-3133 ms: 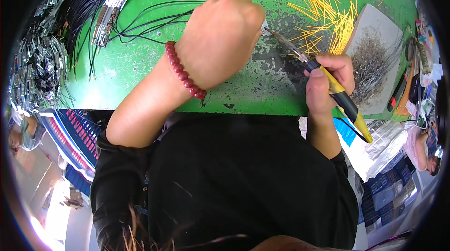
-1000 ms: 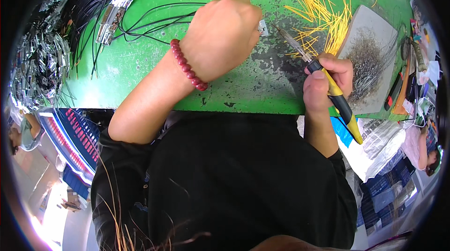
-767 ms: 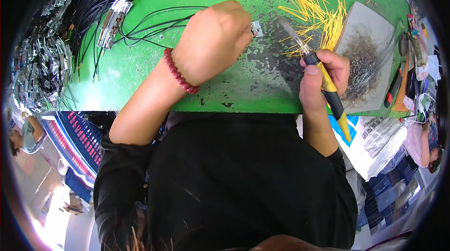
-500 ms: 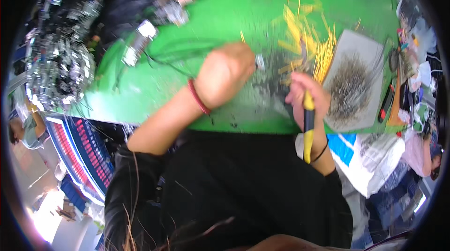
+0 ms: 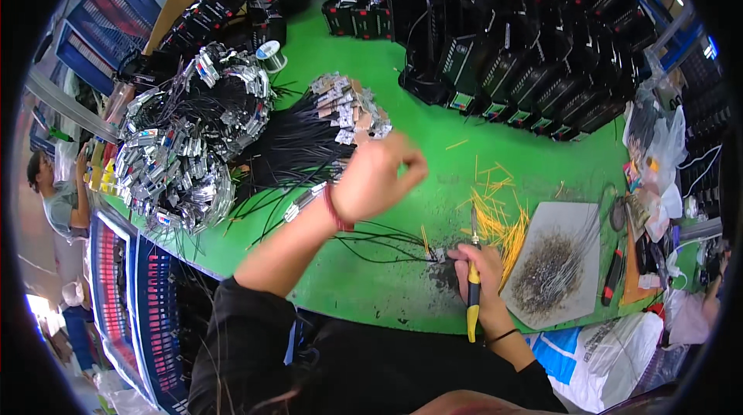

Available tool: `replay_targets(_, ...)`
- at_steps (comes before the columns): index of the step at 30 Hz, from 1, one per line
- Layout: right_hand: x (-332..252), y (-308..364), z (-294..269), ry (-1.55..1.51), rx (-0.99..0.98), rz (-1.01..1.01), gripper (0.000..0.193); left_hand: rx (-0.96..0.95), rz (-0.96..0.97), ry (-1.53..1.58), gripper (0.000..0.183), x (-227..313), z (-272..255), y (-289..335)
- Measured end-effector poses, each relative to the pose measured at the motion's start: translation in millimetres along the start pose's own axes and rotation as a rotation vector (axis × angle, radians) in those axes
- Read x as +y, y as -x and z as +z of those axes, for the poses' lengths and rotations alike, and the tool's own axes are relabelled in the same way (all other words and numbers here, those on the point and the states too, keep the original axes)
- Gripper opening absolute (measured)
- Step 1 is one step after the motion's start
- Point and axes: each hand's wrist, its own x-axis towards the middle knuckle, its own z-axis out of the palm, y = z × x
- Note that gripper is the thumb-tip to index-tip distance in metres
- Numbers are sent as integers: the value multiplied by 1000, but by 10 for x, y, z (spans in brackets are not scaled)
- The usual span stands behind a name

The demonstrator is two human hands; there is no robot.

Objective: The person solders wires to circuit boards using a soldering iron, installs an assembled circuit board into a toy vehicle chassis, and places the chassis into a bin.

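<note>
My left hand, with a red band at its wrist, is raised over the green table. Its fingers are curled together; whether anything is between them is hidden. My right hand is closed round a slim tool with a yellow-and-black handle and a narrow metal tip pointing away from me. That tip is beside a heap of thin yellow strands. Just left of my right fingers lies a small metallic connector on the end of thin black cables, which run left beneath my left forearm.
Coiled bundles of cables with silvery ends fill the left, beside a fanned cable bundle and a wire spool. Black devices line the back. At right are a grey board with dark clippings and a red-black cutter.
The view has tilted up, showing more of the table's far side. My left hand has moved away from the connector, while my right hand has come closer to it with the tool.
</note>
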Motion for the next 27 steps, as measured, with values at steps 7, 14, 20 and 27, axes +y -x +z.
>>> replay_targets(7,59,7,34,-75,70,11,24,433,-114,165,36,-436,-372,-1748)
replay_targets(14,157,40,28,-165,85,74,19,258,-140,-475,41,-772,-214,-2188)
replay_targets(20,108,123,91,-500,141,270,20,448,85,-499,27,-212,-725,-1518)
replay_targets(27,-153,-413,-574,-560,577,171,29,-277,603,-895,12,631,-716,-219)
